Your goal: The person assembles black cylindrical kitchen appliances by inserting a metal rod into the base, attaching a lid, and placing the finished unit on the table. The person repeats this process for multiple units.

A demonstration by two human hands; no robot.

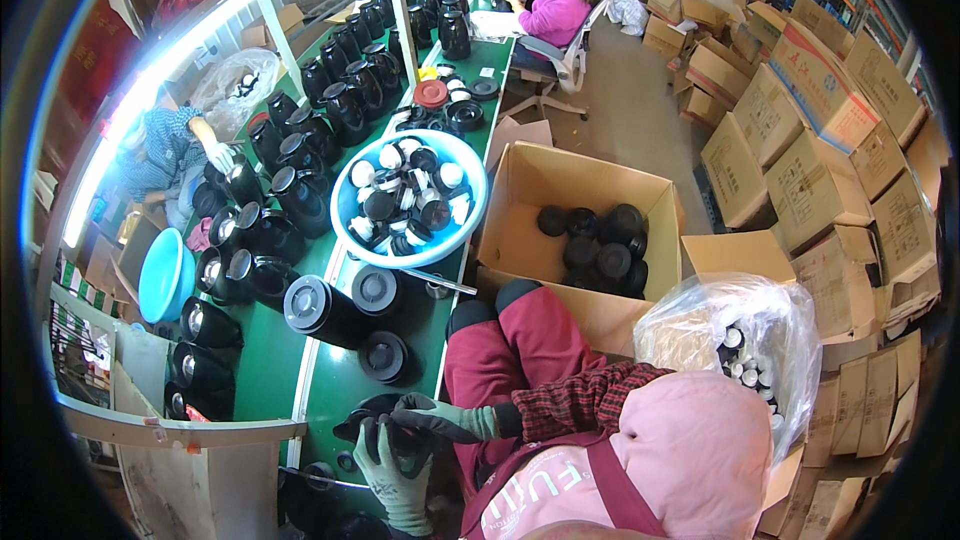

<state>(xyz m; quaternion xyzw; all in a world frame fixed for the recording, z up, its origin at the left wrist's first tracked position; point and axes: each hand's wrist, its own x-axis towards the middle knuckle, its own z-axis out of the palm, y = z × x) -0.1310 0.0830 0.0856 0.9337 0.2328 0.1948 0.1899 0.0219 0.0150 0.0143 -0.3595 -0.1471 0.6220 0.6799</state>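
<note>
Close together at the near end of the green bench [270,365] are my two gloved hands. My left hand [393,475], in a pale grey-green glove, comes up from below, its fingers wrapped around a dark round part [407,440]. From the right, out of a red-and-black plaid sleeve, my right hand [440,417] closes over the top of the same part. Fingers hide most of it, so its exact kind is unclear. Just beyond lie a black round lid [385,356] and another black lid [376,290]. Beside them a black cylindrical container [318,310] has a grey top.
A blue basin [474,230] of black and white lids sits on the bench, with rows of black jugs [350,110] behind. A cardboard box [580,165] holds black lids. A clear bag [680,325] is at right. Two co-workers [548,15] [165,155] sit along the bench.
</note>
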